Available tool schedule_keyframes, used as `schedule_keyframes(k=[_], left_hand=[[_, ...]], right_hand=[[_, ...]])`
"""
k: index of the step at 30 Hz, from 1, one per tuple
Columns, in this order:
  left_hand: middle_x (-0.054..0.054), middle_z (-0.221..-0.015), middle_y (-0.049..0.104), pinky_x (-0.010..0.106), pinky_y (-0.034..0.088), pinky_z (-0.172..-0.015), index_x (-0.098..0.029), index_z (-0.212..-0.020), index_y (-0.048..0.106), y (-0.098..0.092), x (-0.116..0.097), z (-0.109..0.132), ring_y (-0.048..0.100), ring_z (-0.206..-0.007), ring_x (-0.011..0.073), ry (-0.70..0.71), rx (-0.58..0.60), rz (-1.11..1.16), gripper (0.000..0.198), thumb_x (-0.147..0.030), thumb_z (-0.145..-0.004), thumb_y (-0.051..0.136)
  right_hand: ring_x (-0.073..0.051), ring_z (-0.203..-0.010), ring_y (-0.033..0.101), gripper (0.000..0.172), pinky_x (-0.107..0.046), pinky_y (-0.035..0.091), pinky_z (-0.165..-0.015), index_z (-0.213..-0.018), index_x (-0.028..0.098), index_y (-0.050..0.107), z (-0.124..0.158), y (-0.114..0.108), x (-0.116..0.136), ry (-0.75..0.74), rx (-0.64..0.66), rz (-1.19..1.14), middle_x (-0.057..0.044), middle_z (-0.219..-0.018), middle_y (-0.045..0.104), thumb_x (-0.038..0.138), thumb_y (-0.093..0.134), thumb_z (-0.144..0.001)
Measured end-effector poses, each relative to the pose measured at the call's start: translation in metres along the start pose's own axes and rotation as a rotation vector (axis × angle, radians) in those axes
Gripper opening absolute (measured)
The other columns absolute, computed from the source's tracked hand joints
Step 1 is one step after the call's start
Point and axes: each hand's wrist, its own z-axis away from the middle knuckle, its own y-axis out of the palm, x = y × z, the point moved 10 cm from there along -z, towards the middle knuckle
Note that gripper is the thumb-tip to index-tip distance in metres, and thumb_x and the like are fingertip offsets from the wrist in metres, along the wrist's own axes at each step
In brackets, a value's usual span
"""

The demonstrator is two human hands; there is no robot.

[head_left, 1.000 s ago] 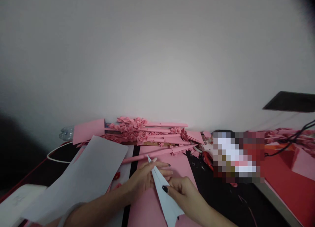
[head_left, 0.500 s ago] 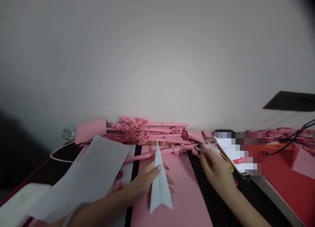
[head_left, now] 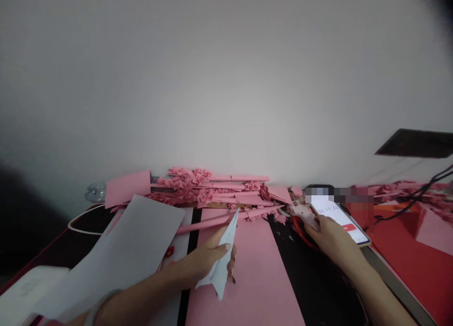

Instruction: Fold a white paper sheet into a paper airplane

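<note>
Left grip: the left hand (head_left: 201, 262) pinches a folded white paper dart (head_left: 221, 264), thumb on its near face, its tip pointing up and away.
Right grip: the right hand (head_left: 331, 236) curls over a smartphone (head_left: 336, 217), touching its screen; whether it pinches the phone, I cannot tell.
Dart's place: held above a pink paper sheet (head_left: 258, 283) on the black worktop (head_left: 311, 279).
Around: a large grey paper sheet (head_left: 113, 250) lies just left of the left wrist; pink paper rosettes and strips (head_left: 198, 187) are heaped along the wall (head_left: 226, 80).
Arms: both forearms reach in from the bottom corners, well apart.
</note>
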Motion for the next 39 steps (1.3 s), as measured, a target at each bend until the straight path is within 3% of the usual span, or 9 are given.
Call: schedule_keyframes(k=[5, 9, 12, 16, 20, 24, 27, 32, 39], left_hand=[[0.009, -0.097, 0.060, 0.034, 0.053, -0.060, -0.018, -0.108, 0.049, 0.006, -0.003, 0.004, 0.066, -0.067, 0.0198, -0.014, 0.068, -0.094, 0.031, -0.038, -0.086, 0.054], [0.011, -0.115, 0.057, 0.027, 0.049, -0.047, -0.023, -0.109, 0.043, 0.011, -0.006, 0.009, 0.069, -0.066, 0.0238, -0.044, 0.084, -0.161, 0.033, -0.046, -0.086, 0.052], [0.008, -0.100, 0.064, 0.021, 0.043, -0.042, -0.023, -0.103, 0.041, 0.015, -0.007, 0.011, 0.066, -0.056, 0.0188, -0.057, 0.092, -0.200, 0.030, -0.047, -0.088, 0.049], [0.002, -0.069, 0.063, 0.022, 0.043, -0.042, -0.022, -0.108, 0.038, 0.013, -0.008, 0.010, 0.060, -0.045, 0.0160, -0.045, 0.072, -0.218, 0.030, -0.047, -0.091, 0.042], [-0.003, -0.063, 0.054, 0.023, 0.043, -0.039, -0.021, -0.112, 0.042, 0.001, -0.007, 0.006, 0.053, -0.040, 0.0120, -0.022, -0.005, -0.226, 0.034, -0.045, -0.088, 0.048], [-0.001, -0.071, 0.055, 0.026, 0.046, -0.047, -0.023, -0.133, 0.035, -0.005, -0.006, 0.003, 0.057, -0.050, 0.0135, 0.026, 0.003, -0.146, 0.053, -0.037, -0.085, 0.053], [0.002, -0.080, 0.058, 0.027, 0.046, -0.053, -0.024, -0.140, 0.030, -0.009, -0.014, 0.003, 0.058, -0.058, 0.0149, 0.079, -0.034, -0.115, 0.065, -0.034, -0.082, 0.057], [0.004, -0.068, 0.059, 0.027, 0.042, -0.059, -0.011, -0.118, 0.055, -0.014, -0.036, 0.009, 0.056, -0.059, 0.0160, 0.176, -0.150, -0.226, 0.043, -0.039, -0.086, 0.052], [0.004, -0.074, 0.063, 0.028, 0.044, -0.066, -0.014, -0.128, 0.047, -0.022, -0.041, 0.010, 0.056, -0.068, 0.0170, 0.199, -0.220, -0.166, 0.051, -0.042, -0.085, 0.054]], right_hand=[[-0.031, -0.090, 0.064, 0.043, -0.035, 0.044, -0.068, -0.117, 0.005, 0.050, 0.002, -0.005, 0.007, -0.006, -0.023, 0.019, -0.021, -0.102, 0.065, 0.030, 0.046, -0.082], [-0.031, -0.081, 0.067, 0.040, -0.035, 0.043, -0.062, -0.117, 0.007, 0.050, 0.004, -0.005, 0.011, 0.025, -0.008, 0.022, -0.020, -0.093, 0.068, 0.029, 0.043, -0.084], [-0.033, -0.075, 0.067, 0.041, -0.035, 0.041, -0.058, -0.115, 0.008, 0.051, 0.004, -0.011, 0.005, 0.096, -0.037, -0.008, -0.019, -0.084, 0.069, 0.035, 0.040, -0.085], [-0.033, -0.078, 0.066, 0.043, -0.034, 0.042, -0.059, -0.115, 0.013, 0.051, 0.008, -0.032, 0.005, 0.111, -0.213, -0.159, -0.016, -0.087, 0.069, 0.041, 0.043, -0.085], [-0.029, -0.089, 0.065, 0.042, -0.034, 0.047, -0.069, -0.118, 0.016, 0.047, 0.021, -0.040, 0.035, -0.071, -0.291, -0.411, -0.016, -0.103, 0.066, 0.039, 0.044, -0.084], [-0.026, -0.103, 0.061, 0.038, -0.034, 0.047, -0.083, -0.117, 0.017, 0.045, 0.041, -0.033, 0.086, -0.334, -0.191, -0.584, -0.015, -0.113, 0.062, 0.029, 0.045, -0.082], [-0.023, -0.100, 0.062, 0.035, -0.034, 0.048, -0.084, -0.117, 0.017, 0.045, 0.052, -0.021, 0.107, -0.389, -0.075, -0.654, -0.012, -0.110, 0.064, 0.024, 0.043, -0.083], [-0.026, -0.098, 0.064, 0.038, -0.037, 0.051, -0.079, -0.118, 0.019, 0.047, 0.058, -0.006, 0.112, -0.386, -0.036, -0.428, -0.012, -0.111, 0.065, 0.017, 0.044, -0.079], [-0.028, -0.094, 0.064, 0.054, -0.041, 0.052, -0.078, -0.127, 0.018, 0.050, 0.069, -0.005, 0.131, -0.584, -0.113, -0.188, -0.012, -0.111, 0.066, 0.011, 0.049, -0.074]])
